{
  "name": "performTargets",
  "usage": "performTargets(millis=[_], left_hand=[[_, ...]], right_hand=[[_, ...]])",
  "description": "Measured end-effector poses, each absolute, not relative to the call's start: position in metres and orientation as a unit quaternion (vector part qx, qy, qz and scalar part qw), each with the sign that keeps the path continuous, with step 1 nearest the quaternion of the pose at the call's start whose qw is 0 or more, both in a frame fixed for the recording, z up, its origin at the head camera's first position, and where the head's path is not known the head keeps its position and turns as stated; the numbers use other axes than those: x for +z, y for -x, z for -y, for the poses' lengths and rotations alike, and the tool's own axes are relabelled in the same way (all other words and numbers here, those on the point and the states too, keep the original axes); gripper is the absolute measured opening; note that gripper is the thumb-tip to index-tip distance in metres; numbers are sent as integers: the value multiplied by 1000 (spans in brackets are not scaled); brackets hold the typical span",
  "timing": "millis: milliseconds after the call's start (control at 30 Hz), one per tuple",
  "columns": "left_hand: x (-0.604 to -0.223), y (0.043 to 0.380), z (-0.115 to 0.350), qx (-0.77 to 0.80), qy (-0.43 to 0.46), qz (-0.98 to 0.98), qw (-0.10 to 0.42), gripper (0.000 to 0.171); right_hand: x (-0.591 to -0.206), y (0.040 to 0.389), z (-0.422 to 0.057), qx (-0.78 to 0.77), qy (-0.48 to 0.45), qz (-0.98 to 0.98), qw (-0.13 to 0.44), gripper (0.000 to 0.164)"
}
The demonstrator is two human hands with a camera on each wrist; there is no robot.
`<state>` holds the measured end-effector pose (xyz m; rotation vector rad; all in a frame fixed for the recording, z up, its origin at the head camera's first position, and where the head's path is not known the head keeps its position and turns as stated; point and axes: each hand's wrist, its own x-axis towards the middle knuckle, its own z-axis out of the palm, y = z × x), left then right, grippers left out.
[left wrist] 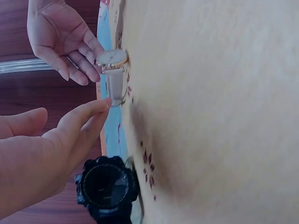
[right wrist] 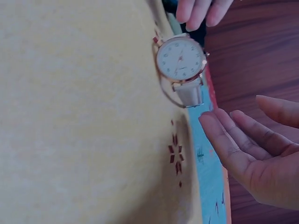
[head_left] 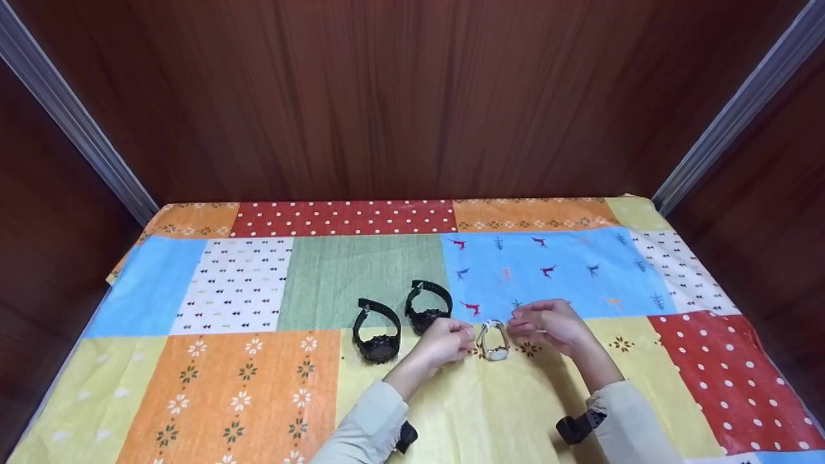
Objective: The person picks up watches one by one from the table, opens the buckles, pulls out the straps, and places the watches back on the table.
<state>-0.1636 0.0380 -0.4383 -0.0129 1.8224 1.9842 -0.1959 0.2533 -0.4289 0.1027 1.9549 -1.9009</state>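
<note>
A wristwatch with a white dial, gold-coloured rim and pale strap (head_left: 496, 354) stands on the yellow patch of cloth, its strap forming a loop. Left of it is my left hand (head_left: 441, 345), fingers loosely extended; in the left wrist view a fingertip comes close to the strap, and whether it touches I cannot tell. On the other side my right hand (head_left: 551, 324) has its fingers spread loosely, palm partly turned up in the right wrist view, apart from the watch (right wrist: 181, 58). A black watch (head_left: 378, 348) and another black watch (head_left: 425, 319) sit left of my left hand.
A patchwork-patterned cloth (head_left: 245, 386) covers the table. Behind it rises a brown wood-grain panel (head_left: 387, 96), with side panels meeting it at metal corner strips (head_left: 77, 116). Each wrist wears a black device, one on the right sleeve (head_left: 581, 426).
</note>
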Motion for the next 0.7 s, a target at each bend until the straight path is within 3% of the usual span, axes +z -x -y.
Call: performTargets(millis=[700], left_hand=[[-454,166,-57,728,34,-640,242,17]], right_hand=[[-450,194,-259,-675,-44,-694,246,33]])
